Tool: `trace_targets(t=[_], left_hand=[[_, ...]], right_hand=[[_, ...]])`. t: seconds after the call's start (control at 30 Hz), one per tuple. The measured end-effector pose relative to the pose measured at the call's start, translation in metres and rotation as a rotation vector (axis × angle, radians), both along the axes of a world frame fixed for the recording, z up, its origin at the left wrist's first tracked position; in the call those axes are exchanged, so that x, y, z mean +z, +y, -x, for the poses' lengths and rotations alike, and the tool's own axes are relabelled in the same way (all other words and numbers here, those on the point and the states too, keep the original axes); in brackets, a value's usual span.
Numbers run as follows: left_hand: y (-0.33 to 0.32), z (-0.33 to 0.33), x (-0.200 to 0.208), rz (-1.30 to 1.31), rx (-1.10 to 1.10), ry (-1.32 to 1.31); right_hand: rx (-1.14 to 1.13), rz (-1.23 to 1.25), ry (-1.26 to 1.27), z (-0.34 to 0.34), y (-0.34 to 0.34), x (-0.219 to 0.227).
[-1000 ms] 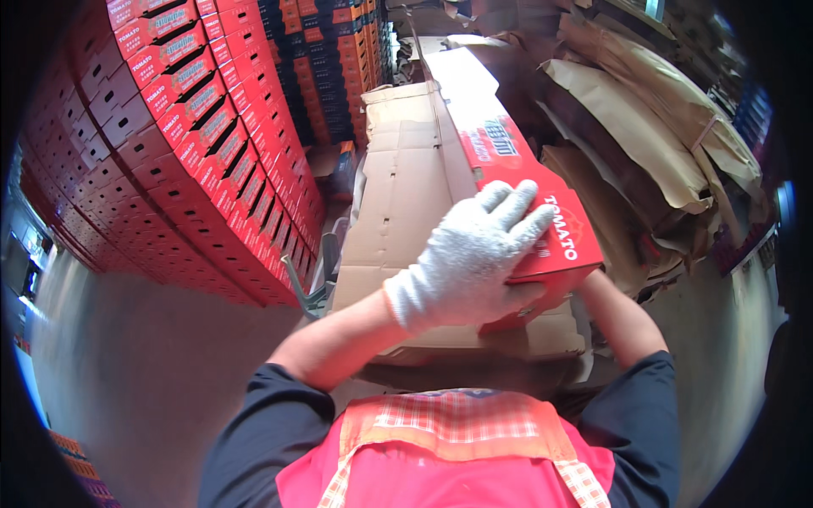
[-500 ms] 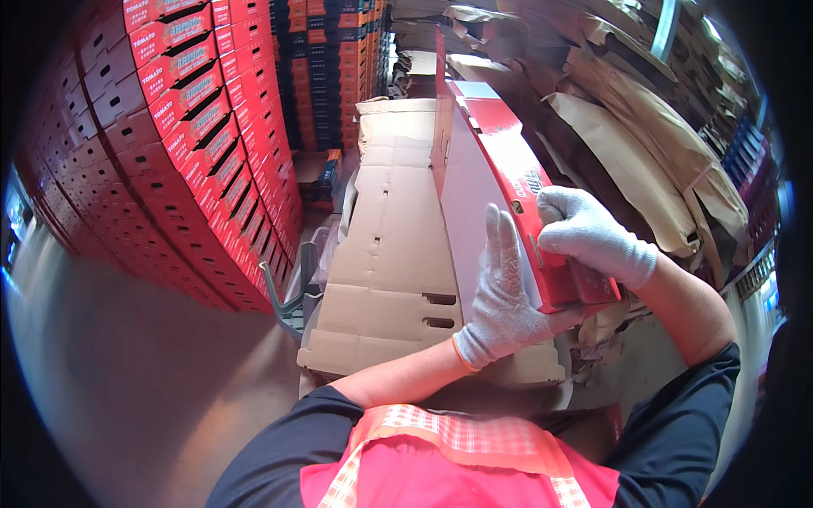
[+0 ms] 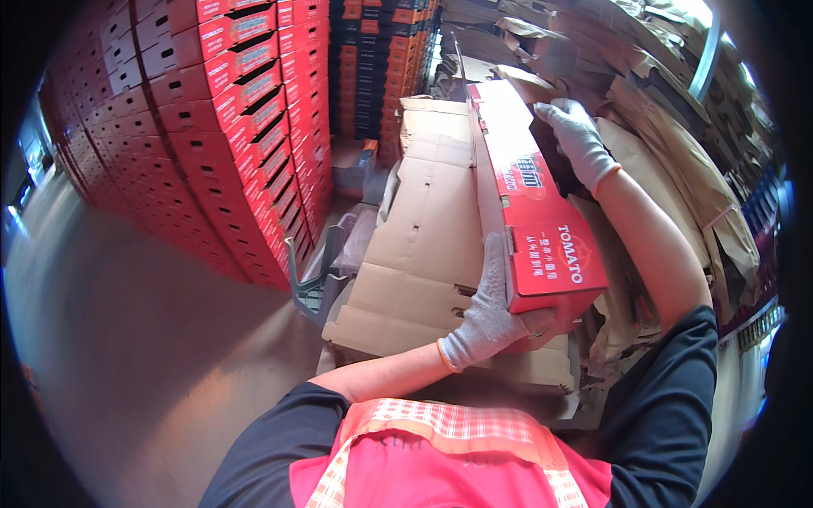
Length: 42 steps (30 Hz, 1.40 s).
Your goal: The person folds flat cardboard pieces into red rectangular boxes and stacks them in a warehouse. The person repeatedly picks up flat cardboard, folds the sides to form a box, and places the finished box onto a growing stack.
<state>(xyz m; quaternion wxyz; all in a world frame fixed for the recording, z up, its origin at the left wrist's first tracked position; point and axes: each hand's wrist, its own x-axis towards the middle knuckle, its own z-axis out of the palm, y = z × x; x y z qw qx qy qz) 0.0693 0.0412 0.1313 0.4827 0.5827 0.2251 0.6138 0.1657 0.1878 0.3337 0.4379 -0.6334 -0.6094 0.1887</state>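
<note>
A glossy red cardboard box (image 3: 542, 229), printed on its side and end, stands tilted lengthwise in front of me. My left hand (image 3: 489, 309), in a grey-white knit glove, grips its near end. The fingers lie up along the left side and the thumb is under the bottom corner. My right hand (image 3: 577, 140), gloved alike, is beside the far right edge of the box with its fingers curled in. A dark gap shows between it and the box, and nothing is visible in it. Beneath the box lies flat brown cardboard (image 3: 415, 245).
On the left rises a tall stack of red boxes (image 3: 203, 152), with dark and orange boxes (image 3: 373, 76) behind it. A grey plastic frame (image 3: 318, 279) stands beside the cardboard. Bundles of brown paper-wrapped or flat cardboard (image 3: 677, 178) line the right side.
My right hand has left the near top edge and moved forward along the box. The box has turned, showing more of its printed near end. My left hand still grips it.
</note>
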Motion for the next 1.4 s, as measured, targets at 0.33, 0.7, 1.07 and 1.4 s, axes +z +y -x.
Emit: trace_targets(t=[0.33, 0.7, 1.07, 1.4], left_hand=[[-0.060, 0.073, 0.012, -0.066, -0.569, 0.636], [0.074, 0.229, -0.009, -1.087, 0.276, 1.818], [0.121, 0.117, -0.003, -0.759, 0.294, 1.159], [-0.004, 0.158, 0.035, 0.053, -1.396, 1.446]], right_hand=[[0.665, -0.285, -1.008, -0.029, 0.009, -0.143], [0.773, -0.121, -1.122, -0.179, -0.097, -0.234], [0.267, -0.446, -0.598, -0.144, -0.131, -0.193], [1.283, 1.045, -0.650, -0.128, -0.231, -0.130]])
